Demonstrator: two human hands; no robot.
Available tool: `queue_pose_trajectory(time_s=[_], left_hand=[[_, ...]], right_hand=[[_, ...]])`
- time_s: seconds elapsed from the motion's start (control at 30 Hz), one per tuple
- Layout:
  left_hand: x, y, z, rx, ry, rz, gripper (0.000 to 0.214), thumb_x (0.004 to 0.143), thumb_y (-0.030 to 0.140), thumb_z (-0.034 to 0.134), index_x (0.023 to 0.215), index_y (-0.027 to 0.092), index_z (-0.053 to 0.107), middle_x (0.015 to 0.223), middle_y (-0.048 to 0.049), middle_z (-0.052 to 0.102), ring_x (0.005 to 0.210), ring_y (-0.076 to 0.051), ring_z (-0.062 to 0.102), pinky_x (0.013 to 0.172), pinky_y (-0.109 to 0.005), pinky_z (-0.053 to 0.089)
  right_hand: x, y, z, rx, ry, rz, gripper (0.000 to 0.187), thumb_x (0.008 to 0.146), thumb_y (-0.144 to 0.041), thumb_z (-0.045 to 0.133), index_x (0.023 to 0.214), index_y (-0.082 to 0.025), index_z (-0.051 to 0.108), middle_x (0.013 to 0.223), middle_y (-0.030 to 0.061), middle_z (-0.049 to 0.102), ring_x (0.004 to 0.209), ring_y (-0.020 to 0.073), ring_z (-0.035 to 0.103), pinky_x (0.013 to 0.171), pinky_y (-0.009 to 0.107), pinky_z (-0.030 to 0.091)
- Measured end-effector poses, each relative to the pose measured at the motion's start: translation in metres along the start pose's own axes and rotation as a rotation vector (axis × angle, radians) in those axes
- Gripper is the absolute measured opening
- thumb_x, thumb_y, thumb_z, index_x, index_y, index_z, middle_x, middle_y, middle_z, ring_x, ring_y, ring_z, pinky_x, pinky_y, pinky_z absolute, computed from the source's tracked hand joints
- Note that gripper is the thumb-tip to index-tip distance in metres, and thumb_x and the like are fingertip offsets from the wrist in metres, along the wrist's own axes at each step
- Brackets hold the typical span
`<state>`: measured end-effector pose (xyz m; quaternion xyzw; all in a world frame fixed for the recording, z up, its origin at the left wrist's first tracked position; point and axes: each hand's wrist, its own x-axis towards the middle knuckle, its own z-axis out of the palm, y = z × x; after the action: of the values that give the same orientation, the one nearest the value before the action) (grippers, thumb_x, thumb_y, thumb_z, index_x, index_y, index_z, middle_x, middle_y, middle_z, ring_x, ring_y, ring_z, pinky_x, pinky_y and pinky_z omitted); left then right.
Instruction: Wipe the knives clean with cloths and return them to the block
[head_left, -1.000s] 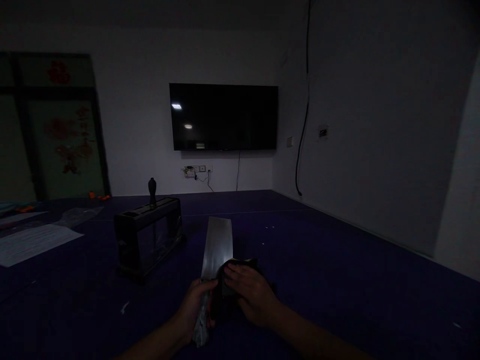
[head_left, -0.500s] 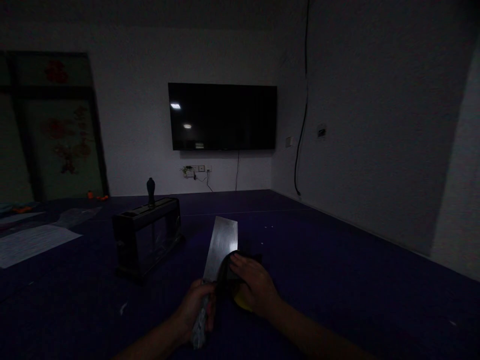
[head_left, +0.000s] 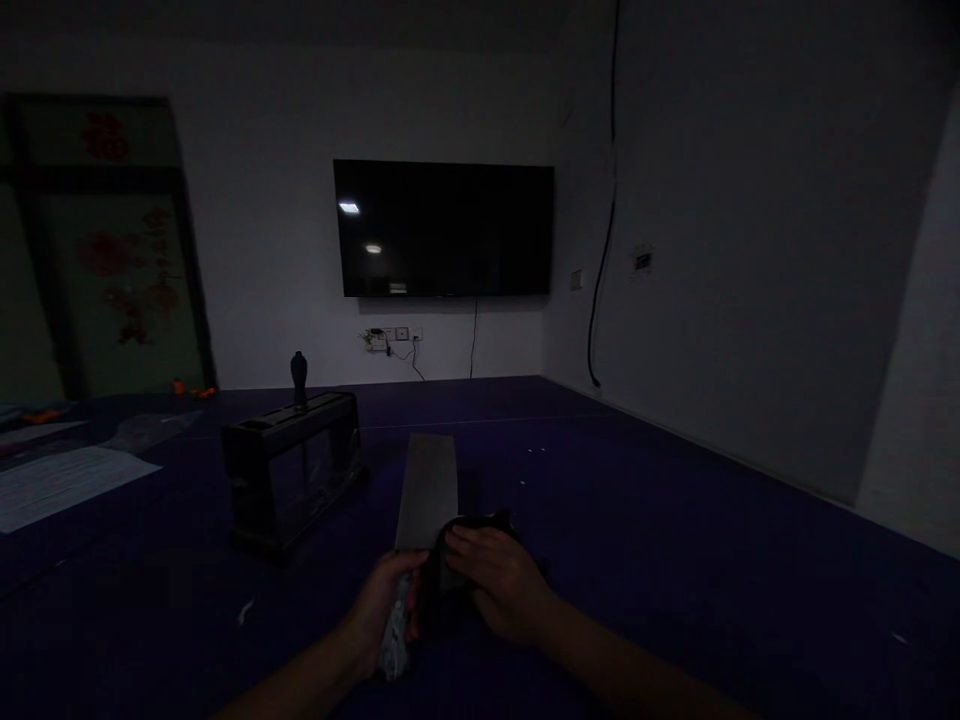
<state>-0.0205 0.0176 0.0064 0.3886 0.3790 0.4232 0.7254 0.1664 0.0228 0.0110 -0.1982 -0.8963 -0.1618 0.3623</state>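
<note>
The room is dim. My left hand (head_left: 382, 610) is closed around the handle of a broad cleaver (head_left: 426, 490), whose flat steel blade points away from me above the dark blue surface. My right hand (head_left: 495, 585) presses a dark cloth (head_left: 480, 525) against the blade near its base, fingers curled over the cloth. A black knife block (head_left: 289, 465) with one dark handle (head_left: 299, 378) sticking up from its top stands to the left of the blade, apart from both hands.
The dark blue surface (head_left: 637, 520) stretches to the white walls. White sheets of paper (head_left: 52, 480) and a clear plastic wrapper lie at the far left. A black television (head_left: 444, 228) hangs on the back wall, with sockets and cables below it.
My right hand with the cloth slid up the blade and has come back down toward the handle. The blade has tilted slightly and now reflects less light.
</note>
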Motion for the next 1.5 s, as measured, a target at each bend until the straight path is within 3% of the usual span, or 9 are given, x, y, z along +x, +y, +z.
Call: queue_pose_trajectory(time_s=[0.1, 0.2, 0.53, 0.7, 0.83, 1.0, 1.1, 1.5], left_hand=[[-0.001, -0.001, 0.002, 0.049, 0.071, 0.104, 0.033, 0.066, 0.041, 0.058, 0.049, 0.017, 0.042, 0.031, 0.0069, 0.037, 0.022, -0.007, 0.035, 0.027, -0.017, 0.024], [-0.003, -0.002, 0.004, 0.087, 0.115, 0.125, 0.03, 0.063, 0.04, 0.059, 0.051, 0.017, 0.044, 0.031, 0.0073, 0.037, 0.021, -0.008, 0.035, 0.026, -0.018, 0.024], [0.0, -0.008, -0.001, 0.207, -0.08, 0.11, 0.033, 0.065, 0.038, 0.055, 0.044, 0.016, 0.044, 0.029, 0.0035, 0.037, 0.02, -0.011, 0.038, 0.024, -0.019, 0.022], [0.002, -0.009, -0.002, 0.19, -0.081, 0.122, 0.032, 0.064, 0.038, 0.056, 0.044, 0.016, 0.046, 0.029, 0.0036, 0.038, 0.02, -0.011, 0.037, 0.023, -0.019, 0.022], [0.003, -0.009, -0.002, 0.173, -0.08, 0.129, 0.035, 0.064, 0.038, 0.055, 0.039, 0.016, 0.043, 0.027, 0.0031, 0.036, 0.02, -0.01, 0.038, 0.023, -0.018, 0.02], [0.002, -0.005, -0.002, 0.135, -0.05, 0.137, 0.032, 0.064, 0.04, 0.057, 0.046, 0.016, 0.045, 0.03, 0.0056, 0.037, 0.02, -0.009, 0.034, 0.024, -0.018, 0.024], [0.002, -0.004, -0.003, 0.131, -0.049, 0.135, 0.034, 0.064, 0.042, 0.059, 0.046, 0.016, 0.046, 0.03, 0.0057, 0.037, 0.021, -0.008, 0.035, 0.024, -0.018, 0.024], [-0.001, -0.003, -0.001, 0.212, -0.194, 0.091, 0.035, 0.066, 0.035, 0.055, 0.039, 0.016, 0.043, 0.027, 0.003, 0.036, 0.02, -0.01, 0.039, 0.023, -0.017, 0.018]], right_hand=[[0.0, 0.0, 0.0, 0.015, 0.032, 0.023, 0.046, 0.066, -0.007, 0.039, 0.107, -0.01, 0.059, 0.115, 0.0122, 0.061, 0.112, 0.0206, 0.053, 0.09, 0.038, 0.047], [-0.001, 0.001, 0.002, 0.001, 0.064, 0.068, 0.049, 0.065, -0.008, 0.038, 0.111, -0.01, 0.058, 0.114, 0.0122, 0.061, 0.111, 0.0208, 0.054, 0.09, 0.039, 0.047], [-0.005, 0.017, 0.006, -0.086, 0.136, 0.247, 0.061, 0.063, -0.004, 0.037, 0.123, -0.011, 0.049, 0.127, 0.0125, 0.052, 0.122, 0.0219, 0.042, 0.096, 0.044, 0.042], [-0.007, 0.025, 0.002, -0.143, 0.098, 0.153, 0.059, 0.063, -0.005, 0.036, 0.121, -0.007, 0.049, 0.128, 0.0157, 0.05, 0.125, 0.0232, 0.038, 0.096, 0.044, 0.041], [-0.006, 0.024, -0.002, -0.149, 0.089, 0.048, 0.053, 0.066, -0.006, 0.037, 0.117, -0.007, 0.051, 0.122, 0.0158, 0.055, 0.122, 0.0233, 0.042, 0.093, 0.042, 0.043], [-0.003, 0.017, -0.004, -0.129, 0.079, -0.104, 0.044, 0.071, -0.01, 0.038, 0.112, -0.007, 0.054, 0.116, 0.016, 0.06, 0.118, 0.0236, 0.047, 0.089, 0.039, 0.047], [-0.002, 0.014, -0.005, -0.108, 0.07, -0.121, 0.045, 0.071, -0.011, 0.038, 0.112, -0.008, 0.054, 0.114, 0.0155, 0.061, 0.116, 0.0227, 0.049, 0.088, 0.038, 0.047], [-0.009, 0.025, 0.004, -0.152, 0.175, 0.249, 0.055, 0.067, -0.006, 0.036, 0.121, -0.012, 0.049, 0.127, 0.0128, 0.052, 0.122, 0.0222, 0.042, 0.096, 0.044, 0.041]])
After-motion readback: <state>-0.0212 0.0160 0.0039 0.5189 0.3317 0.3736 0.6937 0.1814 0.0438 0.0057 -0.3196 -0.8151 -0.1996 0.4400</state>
